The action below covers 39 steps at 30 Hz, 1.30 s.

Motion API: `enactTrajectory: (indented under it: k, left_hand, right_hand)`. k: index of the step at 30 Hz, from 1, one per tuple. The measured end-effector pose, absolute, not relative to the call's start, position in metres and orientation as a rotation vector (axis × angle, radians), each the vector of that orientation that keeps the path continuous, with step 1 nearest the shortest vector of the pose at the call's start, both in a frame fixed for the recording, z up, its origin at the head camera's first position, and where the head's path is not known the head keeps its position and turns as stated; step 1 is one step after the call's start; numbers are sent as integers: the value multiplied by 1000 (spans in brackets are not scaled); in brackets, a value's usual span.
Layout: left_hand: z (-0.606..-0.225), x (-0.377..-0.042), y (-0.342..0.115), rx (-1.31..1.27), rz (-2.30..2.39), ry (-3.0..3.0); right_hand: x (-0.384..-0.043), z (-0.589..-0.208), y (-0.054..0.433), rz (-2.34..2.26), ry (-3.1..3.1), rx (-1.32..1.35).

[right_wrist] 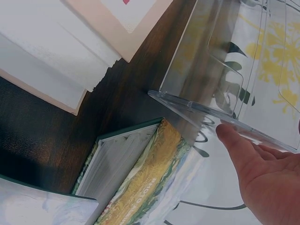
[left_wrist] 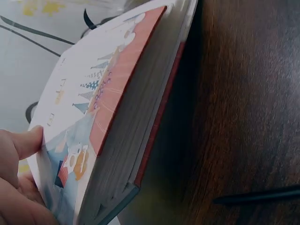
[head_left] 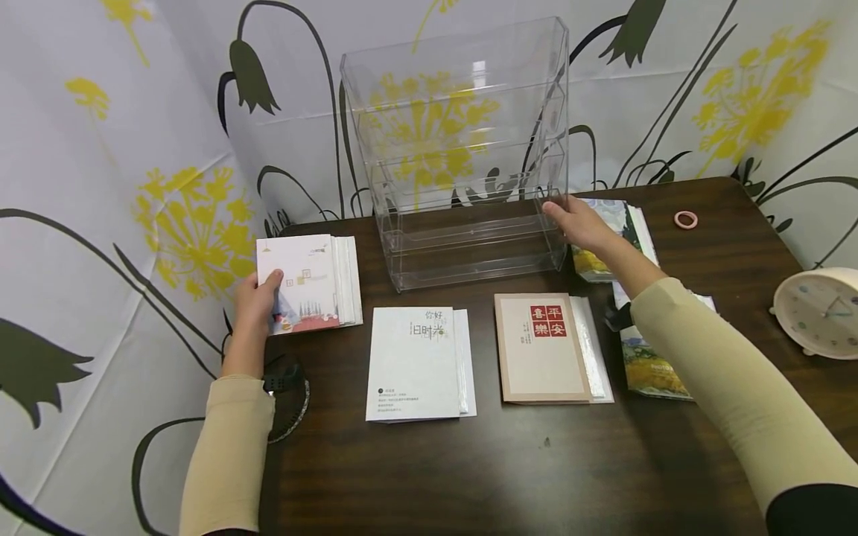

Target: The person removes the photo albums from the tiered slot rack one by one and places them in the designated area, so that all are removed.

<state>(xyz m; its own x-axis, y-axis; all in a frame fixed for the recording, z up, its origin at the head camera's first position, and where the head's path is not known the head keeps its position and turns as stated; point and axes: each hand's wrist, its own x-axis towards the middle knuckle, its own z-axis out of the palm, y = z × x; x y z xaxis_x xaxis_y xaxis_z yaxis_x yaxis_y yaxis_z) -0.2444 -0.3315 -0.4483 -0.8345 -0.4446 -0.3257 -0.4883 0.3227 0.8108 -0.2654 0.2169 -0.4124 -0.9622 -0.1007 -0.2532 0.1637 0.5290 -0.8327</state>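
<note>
At the left, my left hand [head_left: 256, 301] grips a white photo album [head_left: 295, 275], with its thumb on the cover and fingers around behind. Its cover has trees and a red band; its thick page edges [left_wrist: 136, 112] show in the left wrist view, where it stands tilted. My right hand [head_left: 582, 223] holds the right side of a clear plastic tiered rack [head_left: 469, 231] at the back, the thumb [right_wrist: 227, 136] at the panel edge. Some of that hand's fingers are hidden. Below the right hand lies a painted-cover photo album [head_left: 603, 268].
In front of the rack lie a white album [head_left: 412, 365] and a beige album [head_left: 543, 350] with red squares. Another painted album [head_left: 653, 365] is partly under the right forearm. A pink ring [head_left: 685, 219] and a round clock [head_left: 821, 313] are at the right. Patterned cloth hangs behind.
</note>
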Motion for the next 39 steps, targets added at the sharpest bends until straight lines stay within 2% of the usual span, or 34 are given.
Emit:
enactTrajectory:
  k: [19,39]
  left_hand:
    - [-482,-253,-334,-994,1251,2730]
    - [-473,-235,-336,-1025,1090,2905]
  right_hand:
    - [-265,-411,216,-1415,2484,64]
    - [-265,-410,217,-1416,2499,41]
